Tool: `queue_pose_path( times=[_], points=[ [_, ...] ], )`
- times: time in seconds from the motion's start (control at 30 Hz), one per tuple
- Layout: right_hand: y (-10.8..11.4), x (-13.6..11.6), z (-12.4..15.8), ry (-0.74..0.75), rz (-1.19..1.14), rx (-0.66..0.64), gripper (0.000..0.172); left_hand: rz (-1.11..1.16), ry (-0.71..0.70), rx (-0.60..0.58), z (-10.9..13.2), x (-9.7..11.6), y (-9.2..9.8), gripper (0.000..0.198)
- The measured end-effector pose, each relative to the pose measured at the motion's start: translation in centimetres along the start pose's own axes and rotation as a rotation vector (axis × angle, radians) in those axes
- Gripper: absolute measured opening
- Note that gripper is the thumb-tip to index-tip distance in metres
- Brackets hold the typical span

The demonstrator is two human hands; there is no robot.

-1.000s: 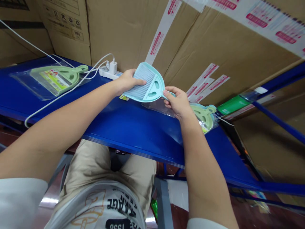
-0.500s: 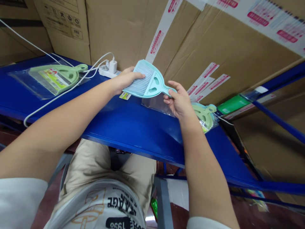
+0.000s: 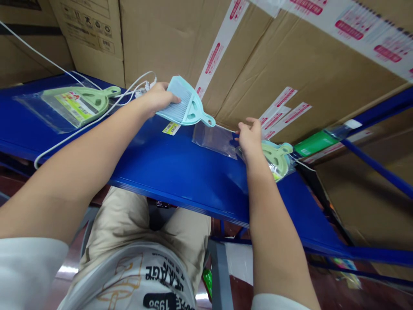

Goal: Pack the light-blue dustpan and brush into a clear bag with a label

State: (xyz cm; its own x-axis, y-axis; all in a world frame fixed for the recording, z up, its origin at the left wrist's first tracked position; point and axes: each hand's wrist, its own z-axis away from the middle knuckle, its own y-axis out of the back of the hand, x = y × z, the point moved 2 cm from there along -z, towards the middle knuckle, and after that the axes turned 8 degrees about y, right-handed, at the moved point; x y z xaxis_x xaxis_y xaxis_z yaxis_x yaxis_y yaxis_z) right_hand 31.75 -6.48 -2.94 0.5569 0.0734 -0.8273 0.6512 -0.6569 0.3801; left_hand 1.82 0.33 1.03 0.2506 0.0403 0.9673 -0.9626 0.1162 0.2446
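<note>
My left hand (image 3: 157, 99) is closed on the wide end of a light blue brush-and-dustpan set (image 3: 183, 105), holding it a little above the blue shelf (image 3: 167, 163). My right hand (image 3: 249, 137) rests on the shelf at the edge of a clear plastic bag (image 3: 215, 138), its fingers pinching the bag's rim. Just right of that hand lies a green dustpan set (image 3: 277, 156) in a clear bag. A small yellow label (image 3: 171, 128) lies on the shelf under the blue set.
Another bagged green dustpan set (image 3: 79, 101) lies at the shelf's left. A white cable (image 3: 80, 129) and power strip run behind my left hand. Taped cardboard boxes (image 3: 258, 56) stand along the back. A green packet (image 3: 314, 141) lies far right.
My right hand let go of the blue set's handle and dropped onto the clear bag. My left hand carried the blue set to the left and back.
</note>
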Motion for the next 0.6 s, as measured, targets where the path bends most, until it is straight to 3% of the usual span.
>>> queue_pose_path(
  times=[0.17, 0.4, 0.6],
  points=[
    [-0.4, 1.4, -0.1, -0.021, 0.223, 0.01, 0.03, -0.049, -0.016, 0.024, 0.2, -0.3, 0.2, 0.048],
    [-0.7, 3.8, -0.8, -0.096, 0.214, -0.091, 0.031, -0.176, -0.017, 0.026, 0.4, -0.4, -0.8, 0.042],
    [-0.5, 4.5, -1.2, -0.115, 0.202, -0.011, 0.029, -0.187, -0.033, 0.046, 0.1, -0.3, -0.2, 0.029]
  ],
)
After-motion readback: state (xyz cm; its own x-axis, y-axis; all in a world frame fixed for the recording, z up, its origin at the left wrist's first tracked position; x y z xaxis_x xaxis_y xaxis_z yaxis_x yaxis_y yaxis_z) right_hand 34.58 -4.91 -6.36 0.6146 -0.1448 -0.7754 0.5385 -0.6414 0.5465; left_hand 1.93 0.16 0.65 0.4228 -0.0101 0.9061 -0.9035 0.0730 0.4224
